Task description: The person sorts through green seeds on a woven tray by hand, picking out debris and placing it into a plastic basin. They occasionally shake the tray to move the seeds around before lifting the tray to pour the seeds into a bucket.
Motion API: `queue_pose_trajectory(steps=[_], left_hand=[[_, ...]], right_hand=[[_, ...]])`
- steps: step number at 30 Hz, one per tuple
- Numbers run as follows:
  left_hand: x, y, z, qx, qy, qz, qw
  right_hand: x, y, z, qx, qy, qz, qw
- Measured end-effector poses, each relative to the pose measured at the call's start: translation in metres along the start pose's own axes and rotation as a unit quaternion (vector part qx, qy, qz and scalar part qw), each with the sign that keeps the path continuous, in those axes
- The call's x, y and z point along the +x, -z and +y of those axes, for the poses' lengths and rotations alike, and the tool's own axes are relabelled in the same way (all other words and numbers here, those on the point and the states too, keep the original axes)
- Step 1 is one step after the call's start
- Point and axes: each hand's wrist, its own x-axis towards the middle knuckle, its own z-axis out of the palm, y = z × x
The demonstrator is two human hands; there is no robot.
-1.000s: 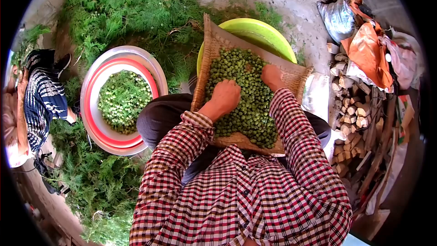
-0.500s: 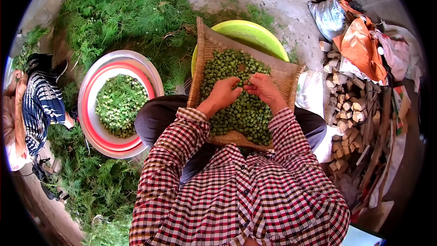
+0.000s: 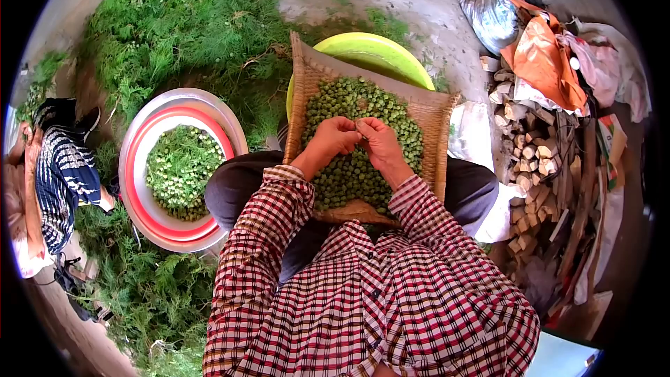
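Note:
A woven wicker winnowing tray [image 3: 437, 146] lies across my lap, spread with many small round green cones [image 3: 354, 98]. Above the middle of the cones, my left hand [image 3: 331, 141] and my right hand [image 3: 382, 145] meet at the fingertips. Thumb and forefinger are pinched together on each. Whatever sits between the fingertips is too small and hidden to make out. Behind the tray, partly covered by it, stands a yellow-green basin [image 3: 380, 49].
To the left, a red-rimmed bowl [image 3: 138, 167] holds cones and green sprigs inside a metal basin [image 3: 202, 98]. Piled evergreen branches [image 3: 181, 21] cover the floor. Another person [image 3: 63, 160] sits far left. Stacked firewood [image 3: 534, 160] and an orange bag [image 3: 548, 56] are at right.
My hands have drawn closer, with the fingertips now meeting. The right hand has shifted left and is turned more upright. The whole view has shifted slightly.

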Motion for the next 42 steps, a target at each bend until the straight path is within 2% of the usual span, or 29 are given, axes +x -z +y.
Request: queue_pose_trajectory(steps=[1, 5, 10, 12, 14, 16, 18, 19, 21, 22, 24, 25, 27, 29, 31, 35, 37, 38, 39, 41, 42], left_hand=[[0.0, 0.001, 0.001, -0.032, 0.025, -0.018, 0.999], [0.003, 0.002, -0.003, -0.088, 0.027, -0.038, 0.995], [-0.001, -0.002, 0.006, -0.027, 0.049, -0.028, 0.998], [-0.001, -0.001, 0.003, -0.033, 0.048, -0.041, 0.997], [-0.002, -0.002, 0.0, -0.039, 0.049, -0.055, 0.997], [-0.001, -0.002, -0.001, 0.025, 0.04, -0.037, 0.998], [0.001, -0.002, -0.003, 0.046, 0.025, -0.027, 0.998], [0.002, -0.002, -0.004, 0.069, 0.006, -0.016, 0.998], [0.006, -0.003, -0.013, 0.089, -0.009, -0.013, 0.996], [0.007, -0.003, -0.013, 0.109, -0.023, -0.01, 0.994], [0.004, -0.004, -0.008, 0.123, -0.024, -0.014, 0.992], [0.002, -0.004, -0.006, 0.136, -0.025, -0.02, 0.99], [0.001, -0.004, -0.007, 0.157, -0.029, -0.017, 0.987], [0.001, -0.004, -0.008, 0.176, -0.035, -0.015, 0.984], [0.001, -0.004, -0.006, 0.179, -0.032, -0.027, 0.983], [0.0, -0.003, -0.001, 0.122, -0.02, -0.043, 0.991], [0.0, -0.003, -0.001, 0.128, -0.005, -0.034, 0.991], [0.0, -0.003, -0.002, 0.129, -0.002, -0.035, 0.991], [0.001, -0.003, -0.002, 0.133, -0.007, -0.04, 0.99], [0.001, -0.003, -0.001, 0.138, -0.012, -0.044, 0.989], [0.0, -0.003, 0.0, 0.123, -0.018, -0.048, 0.991]], right_hand=[[0.0, -0.002, 0.0, 0.001, 0.001, 0.001, 1.0], [0.0, -0.004, -0.003, 0.035, -0.011, -0.004, 0.999], [-0.001, 0.004, -0.001, 0.08, -0.02, -0.046, 0.996], [-0.003, 0.006, -0.011, 0.128, -0.066, -0.02, 0.989], [0.004, 0.022, -0.023, 0.143, -0.067, -0.001, 0.987], [0.008, 0.034, -0.037, 0.159, -0.071, 0.019, 0.984], [0.004, 0.038, -0.049, 0.047, -0.007, 0.028, 0.998], [0.004, 0.039, -0.047, 0.047, -0.008, 0.028, 0.998], [0.0, 0.039, -0.04, -0.159, -0.015, 0.003, 0.987], [-0.006, 0.031, -0.039, -0.159, -0.015, 0.002, 0.987], [-0.016, 0.014, -0.036, -0.272, 0.06, -0.05, 0.959], [-0.014, 0.015, -0.033, -0.269, 0.059, -0.05, 0.96], [-0.012, 0.017, -0.029, -0.376, 0.062, -0.111, 0.918], [-0.015, 0.014, -0.034, -0.407, 0.065, -0.107, 0.905], [-0.014, 0.015, -0.037, -0.549, 0.144, -0.124, 0.814], [-0.017, 0.013, -0.04, -0.516, 0.168, -0.105, 0.834], [-0.018, 0.01, -0.038, -0.386, 0.131, -0.122, 0.905], [-0.019, 0.009, -0.043, -0.448, 0.158, -0.151, 0.867], [-0.017, 0.01, -0.043, -0.447, 0.158, -0.15, 0.868], [-0.014, 0.01, -0.041, -0.547, 0.206, -0.159, 0.796], [-0.012, 0.01, -0.04, -0.546, 0.206, -0.159, 0.796]])
